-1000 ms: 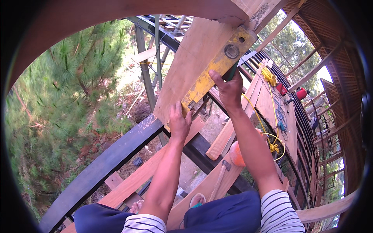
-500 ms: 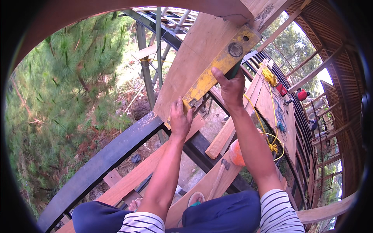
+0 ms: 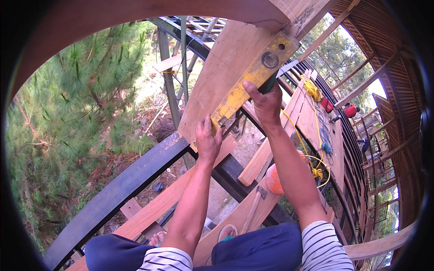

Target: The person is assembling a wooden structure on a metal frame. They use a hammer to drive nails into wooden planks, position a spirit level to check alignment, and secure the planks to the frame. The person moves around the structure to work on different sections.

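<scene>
A worn yellow spirit level [image 3: 242,92] lies slantwise along the edge of a broad wooden board [image 3: 221,67]. My right hand [image 3: 266,104] grips the level's upper half, thumb on its yellow face. A dark green piece [image 3: 269,84] shows beside that hand, with a pale blade-like strip [image 3: 287,67] beyond it; whether I hold this too is unclear. At the lower end, the fingers of my left hand [image 3: 209,140] are closed over the level, near its small slot. The board's lower corner meets a dark curved metal beam [image 3: 122,180].
Planks [image 3: 257,162] cross the metal frame below me, with ground visible through gaps. A hammer [image 3: 260,194] lies on one, by an orange-and-white rounded object [image 3: 274,180]. Rightward are yellow rope [image 3: 313,90] and a red power tool [image 3: 350,109]. A curved wooden beam [image 3: 181,11] arches overhead.
The level, board and overhead beam sit very slightly further left and lower in the picture. Both hands keep the same hold on the level.
</scene>
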Tool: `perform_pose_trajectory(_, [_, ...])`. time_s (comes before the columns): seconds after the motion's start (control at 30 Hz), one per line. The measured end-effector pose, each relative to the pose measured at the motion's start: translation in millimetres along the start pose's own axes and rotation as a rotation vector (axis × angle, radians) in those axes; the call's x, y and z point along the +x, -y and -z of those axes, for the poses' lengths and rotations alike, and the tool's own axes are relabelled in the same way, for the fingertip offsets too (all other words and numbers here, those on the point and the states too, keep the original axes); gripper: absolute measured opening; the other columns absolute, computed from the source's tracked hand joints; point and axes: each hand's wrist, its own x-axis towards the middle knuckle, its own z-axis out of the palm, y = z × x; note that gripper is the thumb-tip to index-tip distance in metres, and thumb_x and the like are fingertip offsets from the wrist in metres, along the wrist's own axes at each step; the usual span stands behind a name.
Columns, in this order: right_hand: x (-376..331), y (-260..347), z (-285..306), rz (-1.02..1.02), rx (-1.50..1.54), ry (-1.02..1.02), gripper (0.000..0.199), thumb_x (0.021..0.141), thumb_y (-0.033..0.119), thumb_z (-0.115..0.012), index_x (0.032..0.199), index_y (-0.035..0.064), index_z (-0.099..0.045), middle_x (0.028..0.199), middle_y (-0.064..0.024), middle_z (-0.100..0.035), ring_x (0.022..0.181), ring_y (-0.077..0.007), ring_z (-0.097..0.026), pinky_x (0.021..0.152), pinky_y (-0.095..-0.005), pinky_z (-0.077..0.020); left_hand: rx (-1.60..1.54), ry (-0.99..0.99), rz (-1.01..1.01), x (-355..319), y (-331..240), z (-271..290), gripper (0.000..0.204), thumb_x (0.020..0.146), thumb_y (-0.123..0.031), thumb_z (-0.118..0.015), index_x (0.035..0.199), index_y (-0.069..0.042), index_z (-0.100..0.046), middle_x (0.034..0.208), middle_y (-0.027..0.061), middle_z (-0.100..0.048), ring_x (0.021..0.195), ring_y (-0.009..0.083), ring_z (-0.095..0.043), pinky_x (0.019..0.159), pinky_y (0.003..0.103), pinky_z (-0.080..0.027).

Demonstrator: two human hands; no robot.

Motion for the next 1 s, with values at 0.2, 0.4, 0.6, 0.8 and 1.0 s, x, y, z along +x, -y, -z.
perform_pose_trajectory(0.2, [0.4, 4.0, -6.6, -0.009, 0.004, -0.018, 0.035, 0.086, 0.017, -0.082, 0.111, 0.0001, -0.064, 0.103, -0.0059, -0.072, 0.090, -0.0125, -0.067, 0.084, -0.0294, -0.0539, -0.017, -0.043, 0.012, 9.3, 5.1, 4.4, 0.063, 0.080, -0.009, -0.081, 0.136, 0.007, -0.057, 0.121, 0.0226, -0.061, 0.111, 0.0380, -0.063, 0.097, 0.042, -0.052])
perform_pose_trajectory(0.4, [0.2, 6.1, -6.0, -0.001, -0.019, 0.000, 0.035, 0.087, 0.017, -0.082, 0.112, 0.0003, -0.064, 0.102, -0.0062, -0.072, 0.090, -0.0128, -0.068, 0.084, -0.0299, -0.0540, -0.007, -0.031, 0.002, 9.8, 4.8, 6.6, 0.063, 0.080, -0.011, -0.082, 0.135, 0.007, -0.058, 0.122, 0.0218, -0.060, 0.111, 0.0378, -0.062, 0.097, 0.042, -0.051])
perform_pose_trajectory(0.6, [1.7, 11.2, -6.2, -0.014, 0.006, -0.005, 0.035, 0.087, 0.019, -0.081, 0.111, -0.0004, -0.065, 0.101, -0.0069, -0.073, 0.090, -0.0132, -0.068, 0.084, -0.0302, -0.0540, 0.061, -0.029, -0.030, 2.6, 0.5, 2.7, 0.065, 0.081, -0.017, -0.082, 0.135, 0.007, -0.057, 0.120, 0.0221, -0.059, 0.112, 0.0386, -0.060, 0.097, 0.044, -0.050])
perform_pose_trajectory(0.8, [5.1, 5.2, 2.0, -0.020, -0.059, 0.006, 0.035, 0.087, 0.020, -0.081, 0.111, -0.0009, -0.065, 0.102, -0.0071, -0.073, 0.090, -0.0125, -0.067, 0.084, -0.0302, -0.0536, -0.032, 0.005, 0.039, -2.7, -4.5, 1.2, 0.065, 0.080, -0.017, -0.082, 0.135, 0.007, -0.057, 0.121, 0.0219, -0.059, 0.110, 0.0393, -0.061, 0.096, 0.044, -0.051])
perform_pose_trajectory(1.0, [-1.7, 6.2, 0.1, -0.068, 0.014, 0.037, 0.032, 0.088, 0.015, -0.080, 0.112, -0.0013, -0.066, 0.104, -0.0074, -0.073, 0.092, -0.0124, -0.069, 0.085, -0.0294, -0.0544, 0.008, -0.050, 0.088, -11.3, -8.1, -4.3, 0.065, 0.083, -0.014, -0.080, 0.138, 0.007, -0.053, 0.126, 0.0241, -0.058, 0.112, 0.0397, -0.061, 0.097, 0.044, -0.051])
